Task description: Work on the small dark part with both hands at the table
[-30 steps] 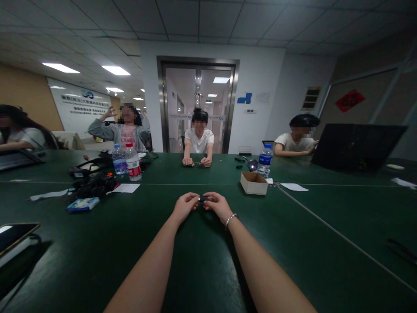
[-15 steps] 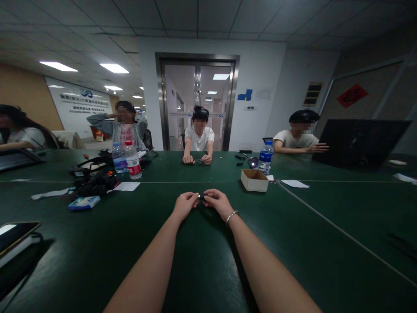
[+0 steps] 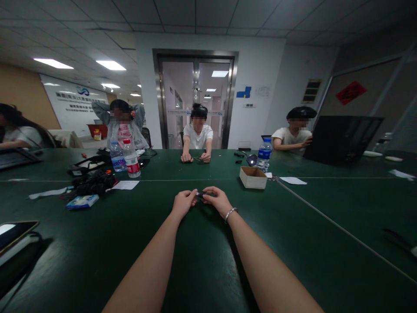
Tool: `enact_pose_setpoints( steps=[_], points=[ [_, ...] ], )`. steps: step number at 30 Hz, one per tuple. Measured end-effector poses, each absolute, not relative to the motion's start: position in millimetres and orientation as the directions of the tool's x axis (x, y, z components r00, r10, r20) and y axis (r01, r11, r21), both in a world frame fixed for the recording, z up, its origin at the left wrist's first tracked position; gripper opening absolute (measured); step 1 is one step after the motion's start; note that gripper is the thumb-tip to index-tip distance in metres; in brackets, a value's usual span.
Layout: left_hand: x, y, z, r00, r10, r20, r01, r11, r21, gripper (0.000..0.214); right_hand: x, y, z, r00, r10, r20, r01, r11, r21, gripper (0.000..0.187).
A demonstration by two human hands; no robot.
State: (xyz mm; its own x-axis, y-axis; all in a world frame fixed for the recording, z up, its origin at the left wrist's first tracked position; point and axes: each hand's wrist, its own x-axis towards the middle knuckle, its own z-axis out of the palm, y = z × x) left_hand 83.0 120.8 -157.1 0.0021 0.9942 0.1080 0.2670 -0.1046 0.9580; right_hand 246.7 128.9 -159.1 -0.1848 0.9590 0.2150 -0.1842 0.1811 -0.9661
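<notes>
A small dark object with a shiny, silvery end [image 3: 200,194] is held between my two hands over the green table; its kind is too small to make out. My left hand [image 3: 183,202] pinches the shiny end between thumb and fingers. From the other side, my right hand [image 3: 219,201] grips the dark end, its fingertips closed. A metal bracelet [image 3: 230,214] circles my right wrist. The fingers partly hide the object.
An open cardboard box [image 3: 253,179] and a blue-labelled water bottle [image 3: 264,155] stand ahead to the right. Leftward lie a tissue pack [image 3: 82,202], black cables [image 3: 91,184] and two bottles. A phone [image 3: 16,232] rests near left. Several people sit around the table [image 3: 293,243].
Slightly more of the small object shows between my fingers. Both hands stay nearly in place. At the right, a person's large black panel has turned, and the view has shifted slightly.
</notes>
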Motion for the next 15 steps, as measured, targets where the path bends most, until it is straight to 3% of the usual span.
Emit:
enact_pose_setpoints(
  steps=[8, 15],
  points=[
    [83.5, 123.2, -159.8, 0.012, 0.995, 0.103, 0.252, -0.102, 0.962, 0.047, 246.5, 129.7, -160.1, -0.179, 0.961, 0.209, -0.193, 0.174, -0.966, 0.033],
    [82.9, 126.5, -162.8, 0.075, 0.989, 0.129, 0.122, -0.138, 0.983, 0.039, 245.9, 130.0, -160.2, -0.182, 0.962, 0.202, -0.203, 0.164, -0.965, 0.029]
  ],
)
